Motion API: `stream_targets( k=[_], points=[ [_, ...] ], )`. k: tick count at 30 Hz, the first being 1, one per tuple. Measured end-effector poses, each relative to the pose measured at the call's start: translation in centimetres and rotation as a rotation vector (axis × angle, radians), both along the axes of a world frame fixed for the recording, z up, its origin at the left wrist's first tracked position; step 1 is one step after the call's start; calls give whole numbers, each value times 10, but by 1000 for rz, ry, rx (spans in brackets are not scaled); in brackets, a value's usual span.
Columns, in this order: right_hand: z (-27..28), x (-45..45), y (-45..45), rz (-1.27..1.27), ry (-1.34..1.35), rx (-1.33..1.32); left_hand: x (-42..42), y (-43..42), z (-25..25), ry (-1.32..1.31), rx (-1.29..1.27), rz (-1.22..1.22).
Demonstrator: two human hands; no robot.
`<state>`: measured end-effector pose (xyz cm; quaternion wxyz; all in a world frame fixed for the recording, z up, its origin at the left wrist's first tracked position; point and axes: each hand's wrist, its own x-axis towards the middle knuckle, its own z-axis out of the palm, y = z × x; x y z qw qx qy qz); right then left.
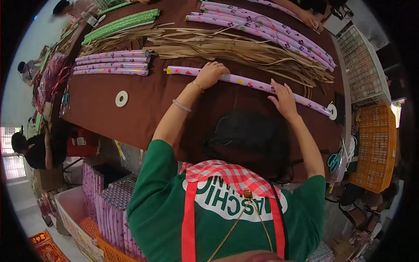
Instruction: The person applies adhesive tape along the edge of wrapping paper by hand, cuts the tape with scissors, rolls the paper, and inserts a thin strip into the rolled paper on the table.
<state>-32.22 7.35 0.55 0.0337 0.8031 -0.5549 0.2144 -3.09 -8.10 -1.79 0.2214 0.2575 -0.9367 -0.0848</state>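
A long lilac roll of patterned wrapping paper (246,81) lies slantwise across the brown table in front of me. My left hand (211,74) is curled over it left of its middle, fingers bent around the far side. Farther right, my right hand (284,100) lies on the same roll with its fingers spread and outstretched. A white ring-shaped tape roll (332,112) sits at the roll's right end. Another white tape roll (121,98) lies flat to the left. Just beyond the hands is a heap of brown paper strips (205,46).
Stacked lilac rolls (111,64) lie at left, green rolls (124,25) behind them, and more lilac rolls (266,28) at the back. Teal scissors (332,162) are at the right edge, near an orange crate (373,148). A co-worker's hand (310,20) is at the upper right.
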Motion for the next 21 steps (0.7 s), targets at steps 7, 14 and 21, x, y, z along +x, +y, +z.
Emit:
stream_targets(
  k=[7, 14, 21],
  points=[
    [17, 5, 26, 4, -91, 81, 2, 29, 15, 143, 17, 148],
    [8, 7, 45, -32, -216, 266, -62, 90, 11, 153, 84, -78],
    [13, 12, 45, -23, -250, 190, -73, 80, -5, -23, -116, 143]
  ],
)
